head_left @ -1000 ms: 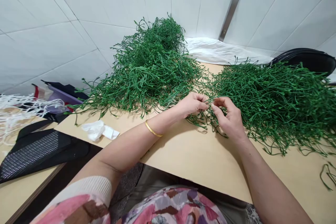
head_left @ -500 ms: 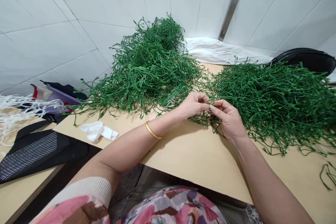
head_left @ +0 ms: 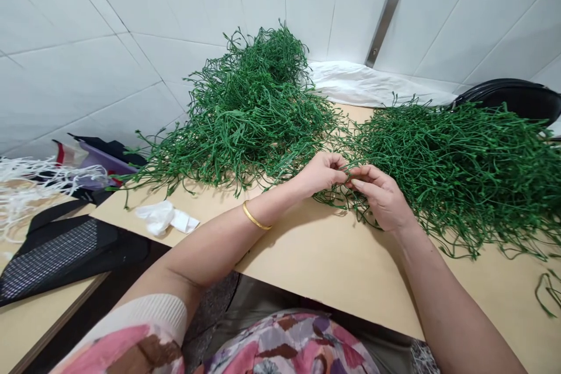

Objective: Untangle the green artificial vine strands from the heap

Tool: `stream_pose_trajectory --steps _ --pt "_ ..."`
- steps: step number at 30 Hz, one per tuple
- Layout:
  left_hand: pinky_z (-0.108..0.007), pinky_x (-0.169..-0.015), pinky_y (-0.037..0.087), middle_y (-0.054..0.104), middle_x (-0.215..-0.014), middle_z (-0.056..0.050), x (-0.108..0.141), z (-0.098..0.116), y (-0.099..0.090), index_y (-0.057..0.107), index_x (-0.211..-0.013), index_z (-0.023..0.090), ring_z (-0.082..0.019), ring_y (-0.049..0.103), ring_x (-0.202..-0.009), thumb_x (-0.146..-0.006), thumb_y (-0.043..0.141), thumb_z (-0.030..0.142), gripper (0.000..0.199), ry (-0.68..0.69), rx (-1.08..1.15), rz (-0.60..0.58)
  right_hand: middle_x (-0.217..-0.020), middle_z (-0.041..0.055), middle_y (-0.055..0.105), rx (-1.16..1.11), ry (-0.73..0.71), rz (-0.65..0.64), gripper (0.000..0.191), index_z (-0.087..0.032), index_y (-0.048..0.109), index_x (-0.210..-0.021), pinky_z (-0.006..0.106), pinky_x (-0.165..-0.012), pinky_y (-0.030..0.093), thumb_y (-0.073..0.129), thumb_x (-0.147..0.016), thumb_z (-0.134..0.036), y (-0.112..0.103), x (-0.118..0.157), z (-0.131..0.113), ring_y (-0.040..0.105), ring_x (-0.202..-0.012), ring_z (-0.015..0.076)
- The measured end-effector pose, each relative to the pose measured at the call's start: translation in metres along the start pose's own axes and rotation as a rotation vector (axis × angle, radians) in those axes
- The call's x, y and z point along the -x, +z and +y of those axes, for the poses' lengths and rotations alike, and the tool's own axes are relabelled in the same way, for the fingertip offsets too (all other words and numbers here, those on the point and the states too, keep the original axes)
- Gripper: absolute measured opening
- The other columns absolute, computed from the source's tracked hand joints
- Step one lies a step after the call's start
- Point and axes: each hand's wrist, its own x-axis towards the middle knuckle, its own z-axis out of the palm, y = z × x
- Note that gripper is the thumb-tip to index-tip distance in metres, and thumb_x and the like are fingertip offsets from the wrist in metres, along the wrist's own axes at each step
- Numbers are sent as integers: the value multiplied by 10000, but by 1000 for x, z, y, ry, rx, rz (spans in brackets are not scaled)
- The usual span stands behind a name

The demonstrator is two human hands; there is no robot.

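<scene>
My left hand (head_left: pixel 323 174) and my right hand (head_left: pixel 382 196) meet near the middle of the table, fingertips almost touching. Both are closed in a pinch on a thin green stem (head_left: pixel 353 167), partly hidden by the fingers. More stems, bent and tangled, lie just under and behind the hands. They look like plastic flower stems with small star-like tips. To the left rises a tall heap of green stems (head_left: pixel 258 111); to the right a lower, wide heap (head_left: pixel 468 163) spreads close to my right hand. A gold bangle (head_left: pixel 256 217) circles my left wrist.
Crumpled white tissue (head_left: pixel 166 218) lies near the front left edge of the pale wooden table (head_left: pixel 324 263). White cords (head_left: pixel 48 181) and a black mesh bag (head_left: pixel 56 257) are at far left. White cloth (head_left: pixel 368 85) and a black round-topped object (head_left: pixel 512 99) stand by the tiled wall.
My right hand's fingers have shifted slightly left, closer against my left fingertips. Otherwise the heaps and both arms look nearly the same.
</scene>
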Motion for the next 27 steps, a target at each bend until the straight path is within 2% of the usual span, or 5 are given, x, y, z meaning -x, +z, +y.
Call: stream_pose_trajectory --steps 6,13,20,24,27 --pt "-197 -492 258 426 -548 55 -4 -12 3 481 -588 132 -51 378 -528 -546 498 75 73 86 -136 0 -796 -5 579 88 -32 35 199 -192 558 -782 283 -730 432 664 -629 -262 3 1 0 546 -754 131" --pt "-195 -497 268 402 -537 62 -1 -3 3 451 -562 134 -48 358 -525 -540 531 85 96 57 -79 -76 -753 4 562 263 -158 129 75 -194 555 -747 297 -675 433 573 -675 -189 3 1 0 535 -701 137" --pt "-193 -458 228 366 -499 65 2 0 4 446 -540 138 -37 300 -478 -540 494 60 91 35 -94 66 -859 20 584 232 -140 -8 210 -200 527 -879 313 -743 459 602 -684 -220 2 3 -2 563 -786 151" --pt "-185 -436 215 359 -488 70 3 1 6 414 -532 142 -29 304 -459 -545 475 40 120 33 -111 76 -892 34 592 411 -190 38 230 -194 522 -912 333 -770 464 591 -693 -208 6 4 -2 583 -810 166" --pt "-174 -439 256 385 -483 73 3 2 5 442 -569 136 -24 345 -434 -583 483 55 92 -19 -8 17 -854 34 607 493 -239 94 181 -184 540 -883 327 -756 461 573 -706 -199 7 5 -2 581 -797 167"
